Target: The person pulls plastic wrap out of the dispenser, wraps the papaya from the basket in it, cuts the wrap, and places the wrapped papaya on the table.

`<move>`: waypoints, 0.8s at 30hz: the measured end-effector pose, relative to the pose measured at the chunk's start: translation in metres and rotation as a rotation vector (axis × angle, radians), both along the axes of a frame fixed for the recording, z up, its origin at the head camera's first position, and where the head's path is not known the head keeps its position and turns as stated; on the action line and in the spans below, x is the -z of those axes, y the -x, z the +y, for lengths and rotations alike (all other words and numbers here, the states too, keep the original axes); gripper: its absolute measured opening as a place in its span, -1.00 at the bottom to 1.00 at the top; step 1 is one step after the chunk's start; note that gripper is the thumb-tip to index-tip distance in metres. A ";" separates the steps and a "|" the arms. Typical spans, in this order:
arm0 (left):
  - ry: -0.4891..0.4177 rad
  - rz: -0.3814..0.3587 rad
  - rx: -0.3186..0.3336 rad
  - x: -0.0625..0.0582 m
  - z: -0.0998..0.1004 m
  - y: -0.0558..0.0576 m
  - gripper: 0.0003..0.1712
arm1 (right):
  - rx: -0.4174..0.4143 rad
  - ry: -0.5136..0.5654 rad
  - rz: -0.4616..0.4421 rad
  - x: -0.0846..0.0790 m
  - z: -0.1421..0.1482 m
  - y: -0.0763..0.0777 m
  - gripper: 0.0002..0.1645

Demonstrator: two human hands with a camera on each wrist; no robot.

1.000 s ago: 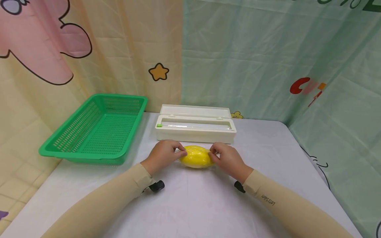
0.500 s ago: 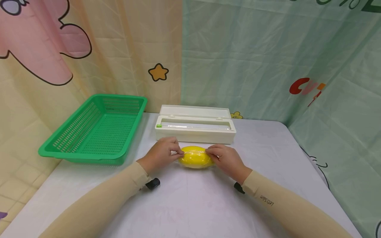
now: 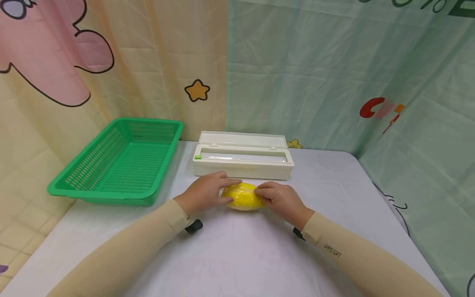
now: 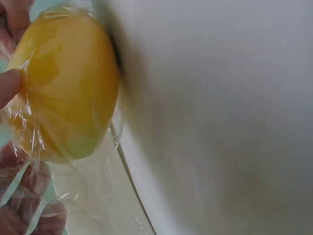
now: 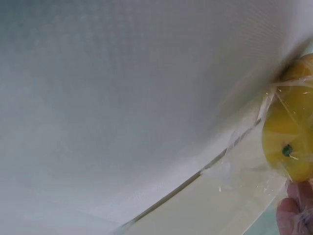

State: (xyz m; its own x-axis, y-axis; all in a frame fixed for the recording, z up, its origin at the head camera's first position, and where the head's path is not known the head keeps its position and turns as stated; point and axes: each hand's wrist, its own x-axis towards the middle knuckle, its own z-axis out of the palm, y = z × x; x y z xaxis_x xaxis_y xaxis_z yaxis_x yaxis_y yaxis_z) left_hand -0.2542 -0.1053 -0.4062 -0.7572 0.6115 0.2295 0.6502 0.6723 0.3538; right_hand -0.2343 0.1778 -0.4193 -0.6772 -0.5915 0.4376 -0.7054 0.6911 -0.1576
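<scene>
A yellow oval fruit (image 3: 243,196) wrapped in clear cling film (image 4: 34,134) lies on the white-covered table between both hands. My left hand (image 3: 208,192) holds its left end, forefinger over the top and thumb low on the near side; the left wrist view shows the thumb (image 4: 9,87) against the film. My right hand (image 3: 282,202) pinches the film at the fruit's upper right, fingertips close together. In the right wrist view a small green stem mark (image 5: 287,150) shows on the fruit's end, with loose film around it and fingers (image 5: 296,208) seen through the film.
A white cling film dispenser box (image 3: 243,169) with its lid raised and a green slider (image 3: 198,157) stands just behind the fruit. At the back left is a green plastic basket (image 3: 107,194). Printed curtains (image 3: 297,74) hang behind and beside the table (image 3: 237,255).
My left hand has gone from pinching the film at the left end to spreading round the fruit. The right fingertips have shifted slightly left over the fruit, which stays about in place.
</scene>
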 end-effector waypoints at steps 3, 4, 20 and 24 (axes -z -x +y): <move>0.025 0.024 0.025 0.001 -0.001 0.000 -0.53 | -0.031 -0.008 -0.007 -0.001 0.002 0.000 -0.63; 0.025 0.036 0.030 0.001 -0.002 0.000 -0.55 | -0.036 -0.010 -0.022 -0.001 0.002 0.000 -0.63; -0.031 0.209 0.141 0.009 -0.006 -0.002 -0.62 | -0.011 -0.001 -0.051 -0.004 0.007 0.001 -0.70; -0.020 0.197 0.131 0.007 -0.004 -0.002 -0.68 | -0.018 -0.021 -0.065 -0.004 0.008 0.000 -0.66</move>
State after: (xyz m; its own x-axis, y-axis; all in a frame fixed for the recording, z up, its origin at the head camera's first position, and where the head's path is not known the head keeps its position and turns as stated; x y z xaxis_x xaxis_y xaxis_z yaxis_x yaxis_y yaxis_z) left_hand -0.2523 -0.1097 -0.4127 -0.6110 0.6957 0.3777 0.7894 0.5718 0.2236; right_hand -0.2345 0.1859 -0.4156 -0.6930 -0.6124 0.3805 -0.7065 0.6819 -0.1892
